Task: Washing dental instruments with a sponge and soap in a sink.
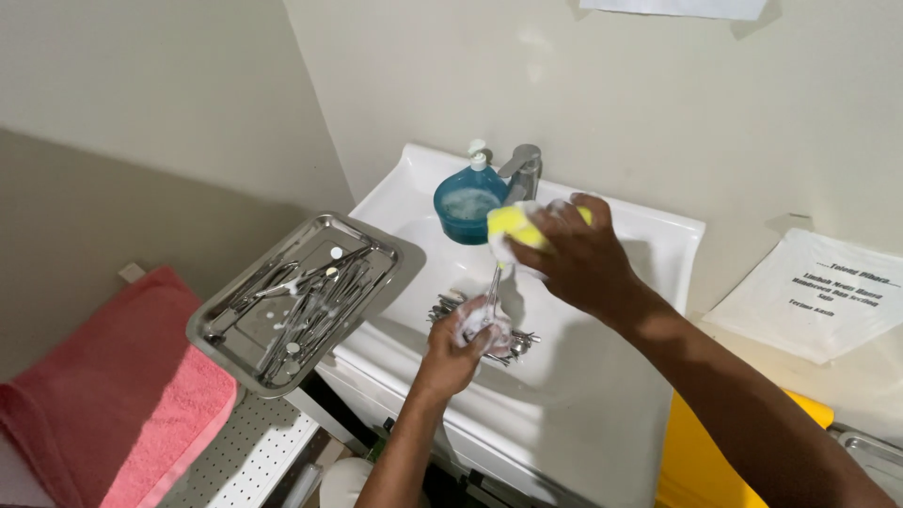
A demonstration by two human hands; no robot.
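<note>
**Head view: soapy scrub of a metal tool over the sink**

Head cam looks down on a white sink (649, 235), used as the landmark here. Right hand (578, 254) is over the basin, just in front of the faucet (523, 169), fingers wrapped tight round a yellow sponge (515, 226) w/ foam on it. Left hand (461, 343) sits lower, over the basin's near side, fingers curled shut on a thin metal instrument (493, 284) whose upper end meets the sponge. Suds cover the left fingers. More metal instruments (520, 341) lie in the basin bottom, partly hidden behind the left hand. Blue soap dispenser (469, 202) stands on the sink's back-left rim, beside the faucet. Steel tray (221, 329) rests on the sink's left edge, loaded w/ soapy tools. Pink towel (113, 386) lies further left of the sink, past the tray.
</note>
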